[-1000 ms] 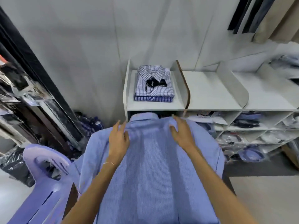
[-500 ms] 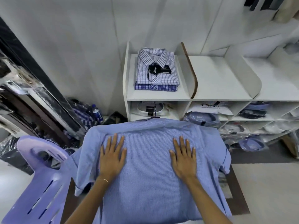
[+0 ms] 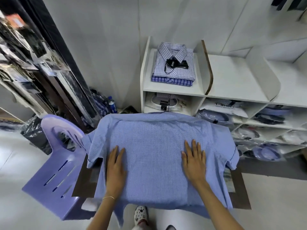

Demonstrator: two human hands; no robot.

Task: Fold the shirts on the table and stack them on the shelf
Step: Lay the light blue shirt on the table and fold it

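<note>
A light blue short-sleeved shirt lies back-up and spread flat over a small brown table, its sleeves hanging off both sides. My left hand presses flat on the shirt's left half, fingers straight. On the right half my right hand lies flat in the same way. Beyond the table stands a white shelf. Its top left compartment holds a stack of two folded shirts, a checked one with a black tag on top of a blue striped one.
A purple plastic chair stands close at the table's left. Lower shelf compartments hold bagged shirts. Dark packaged clothes and a water bottle crowd the left wall. The next top shelf bay is bare. My shoe shows below the table.
Both hands have slid down the shirt's back from the collar toward me, smoothing it flat. The view has tilted down, showing more of the table.
</note>
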